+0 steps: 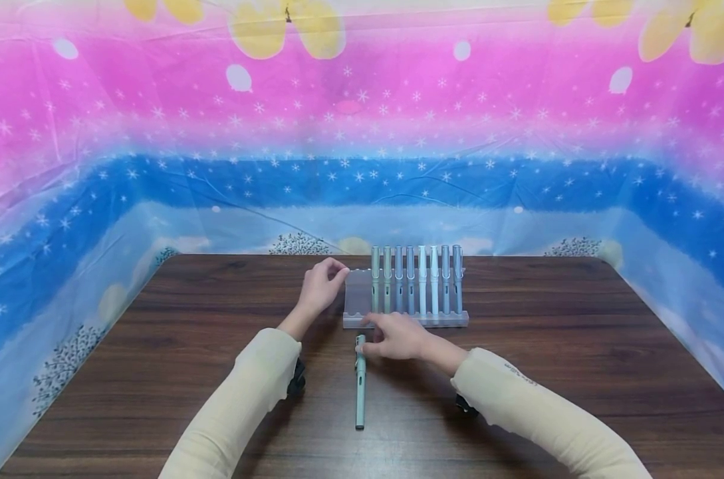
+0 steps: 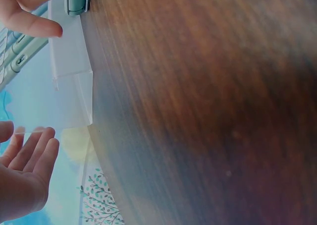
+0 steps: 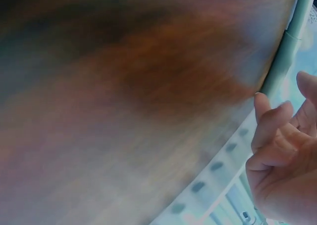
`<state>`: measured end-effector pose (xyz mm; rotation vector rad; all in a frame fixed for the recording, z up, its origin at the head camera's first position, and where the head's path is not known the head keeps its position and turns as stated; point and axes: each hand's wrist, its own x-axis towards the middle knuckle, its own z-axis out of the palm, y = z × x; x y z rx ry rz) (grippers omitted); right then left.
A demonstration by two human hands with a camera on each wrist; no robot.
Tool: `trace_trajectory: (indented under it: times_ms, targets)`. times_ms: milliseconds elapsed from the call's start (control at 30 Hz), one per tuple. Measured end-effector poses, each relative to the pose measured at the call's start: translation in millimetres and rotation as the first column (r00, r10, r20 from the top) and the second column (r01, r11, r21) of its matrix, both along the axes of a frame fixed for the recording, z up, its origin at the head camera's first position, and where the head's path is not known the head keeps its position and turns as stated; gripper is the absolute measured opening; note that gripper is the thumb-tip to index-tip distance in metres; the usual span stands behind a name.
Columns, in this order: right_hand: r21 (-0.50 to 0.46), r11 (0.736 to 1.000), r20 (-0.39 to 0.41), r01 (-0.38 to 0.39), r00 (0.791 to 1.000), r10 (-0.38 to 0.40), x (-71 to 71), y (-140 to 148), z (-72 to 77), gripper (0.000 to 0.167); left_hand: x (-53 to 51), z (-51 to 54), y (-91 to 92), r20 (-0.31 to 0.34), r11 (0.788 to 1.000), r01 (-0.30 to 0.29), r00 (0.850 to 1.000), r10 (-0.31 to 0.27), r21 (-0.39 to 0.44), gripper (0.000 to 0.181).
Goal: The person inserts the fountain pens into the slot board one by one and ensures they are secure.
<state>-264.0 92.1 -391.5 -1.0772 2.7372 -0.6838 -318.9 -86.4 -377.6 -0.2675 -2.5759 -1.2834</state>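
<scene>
A clear plastic pen rack (image 1: pixel 357 293) stands near the table's far edge, with several pens upright in its middle and right slots, among them a white pen (image 1: pixel 435 279). My left hand (image 1: pixel 321 286) pinches the rack's upper left corner between thumb and fingers, as the left wrist view also shows. In front of the rack, a green capped pen (image 1: pixel 360 392) lies lengthwise on the table, cap toward the rack. Beside that cap is my right hand (image 1: pixel 397 336), fingers loosely spread and apart from the thumb. The thumb tip appears at the cap; firm contact cannot be told.
The dark wood table (image 1: pixel 547 372) reaches out on both sides of the rack. Behind it hangs a pink and blue printed cloth (image 1: pixel 397 179), which also runs along the left and right sides. The rack's left slots hold no pens.
</scene>
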Motion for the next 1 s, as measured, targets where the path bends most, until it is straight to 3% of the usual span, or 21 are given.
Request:
trace_trajectory:
  times_ms: [133, 333, 500, 700, 1000]
  targets:
    - [0.046, 0.999, -0.010, -0.012, 1.000, 0.013, 2.2, -3.3, 2.6, 0.043, -0.9, -0.8, -0.1, -0.007, 1.000, 0.001, 1.000, -0.001, 0.001, 0.016]
    - [0.039, 0.998, -0.007, -0.039, 0.999, 0.040, 6.0, -6.0, 4.4, 0.035, -1.1, -1.4, -0.3, 0.001, 1.000, 0.006, 1.000, -0.006, 0.002, 0.016]
    - [0.024, 0.998, 0.066, -0.063, 0.996, 0.061, 5.0, -6.1, 2.8, 0.033, -1.1, -1.1, -0.5, 0.004, 1.000, 0.006, 1.000, -0.006, -0.003, 0.017]
    - [0.076, 0.997, 0.140, -0.028, 0.990, 0.017, 4.2, -7.4, 3.8, 0.034, -0.5, -0.4, -0.1, -0.002, 1.000, 0.004, 1.000, -0.004, 0.001, 0.016]
    - [0.116, 0.993, 0.146, -0.017, 0.989, 0.000, 6.5, -7.5, 3.7, 0.030, 0.1, -0.4, -0.3, -0.006, 1.000, 0.010, 1.000, -0.010, 0.005, 0.017]
